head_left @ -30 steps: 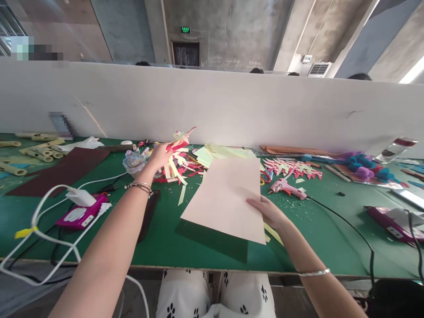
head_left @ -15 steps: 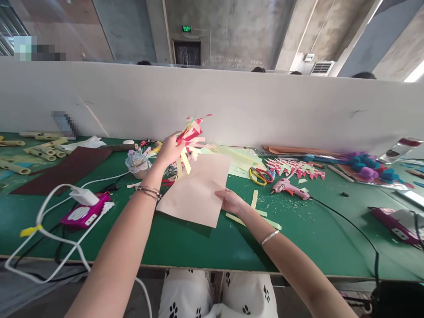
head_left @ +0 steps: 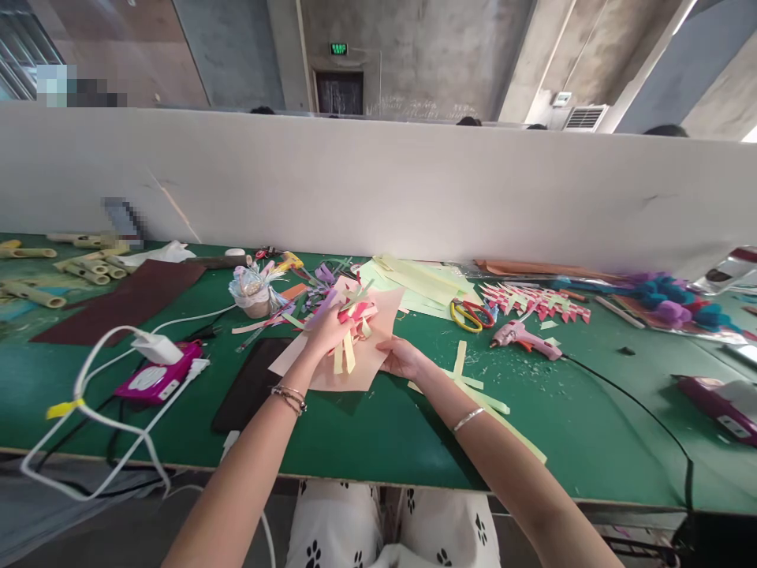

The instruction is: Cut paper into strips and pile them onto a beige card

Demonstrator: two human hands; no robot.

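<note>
My left hand (head_left: 326,327) is closed around a bunch of paper strips (head_left: 358,319) in red, pink and pale yellow. The bunch lies against the upper face of a pale pink paper sheet (head_left: 384,309). The sheet's right edge is pinched in my right hand (head_left: 403,357), fingers underneath it. Loose yellow-green paper strips (head_left: 467,382) lie beside my right wrist. Under my left forearm, partly covered, is a flat black slab (head_left: 248,385), perhaps a tablet. What the bunch's lower end looks like is hidden by my left hand.
Right of the sheet lie scissors (head_left: 471,315) and a pink glue gun (head_left: 526,339) with its cord. A small wrapped pot (head_left: 254,292) stands at the back left. A magenta power strip (head_left: 162,372) with white cables sits on the left. A white partition (head_left: 378,189) borders the table.
My left hand has brought the bunch down from above the sheet's far edge onto the sheet. The sheet has shifted slightly, and the black slab and more colored strips now show.
</note>
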